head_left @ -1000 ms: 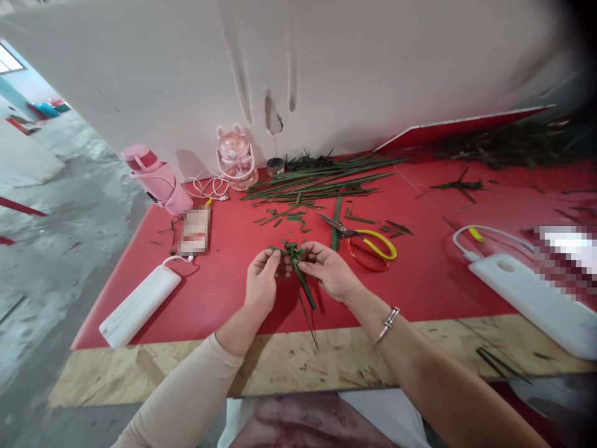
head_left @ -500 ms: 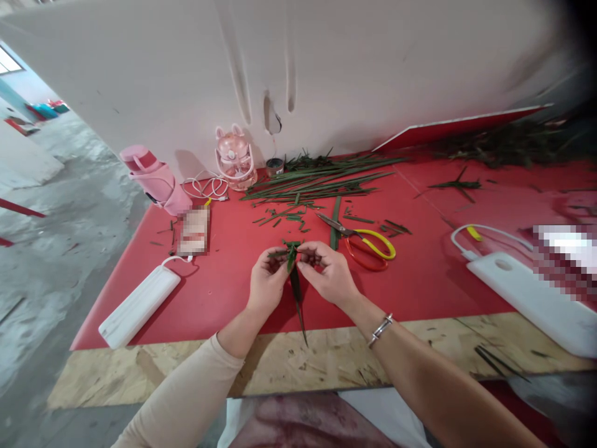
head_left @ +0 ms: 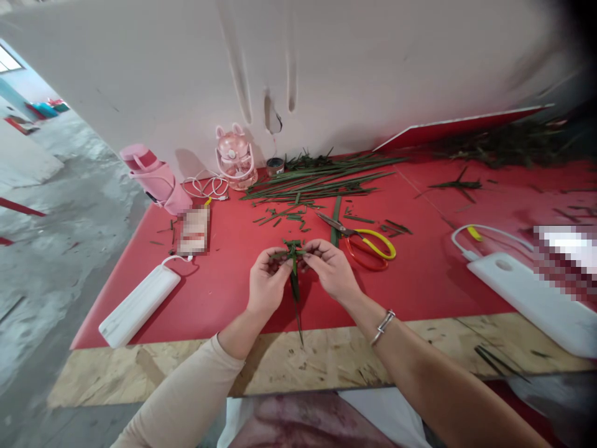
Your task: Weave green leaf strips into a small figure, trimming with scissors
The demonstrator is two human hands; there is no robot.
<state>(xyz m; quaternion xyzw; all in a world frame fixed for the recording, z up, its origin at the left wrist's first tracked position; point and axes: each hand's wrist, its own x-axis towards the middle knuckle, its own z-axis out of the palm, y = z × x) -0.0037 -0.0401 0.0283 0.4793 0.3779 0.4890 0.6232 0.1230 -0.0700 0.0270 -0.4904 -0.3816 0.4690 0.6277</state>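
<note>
Between my hands is a small folded piece of green leaf strips (head_left: 295, 286), its long pointed tail hanging down toward the board edge. My left hand (head_left: 270, 280) pinches it from the left side, fingers curled in. From the right, my right hand (head_left: 330, 267) holds a short strip end of it between thumb and fingers. The exact folds are partly hidden by my fingertips. Scissors (head_left: 368, 244) with one yellow and one red handle lie to the right of my right hand, blades across a wide green strip (head_left: 336, 218).
Long green strips (head_left: 326, 177) lie along the back, with cut bits before them. A pink bottle (head_left: 153, 180), a pink eared jug (head_left: 236, 158) and a small tin (head_left: 275, 166) stand behind. White power banks lie left (head_left: 140, 310) and right (head_left: 527, 298) on the red tabletop (head_left: 209, 317).
My right hand has shifted slightly, drawing a strip end out to the right. The hanging tail has swung a little left. Everything on the table is as before.
</note>
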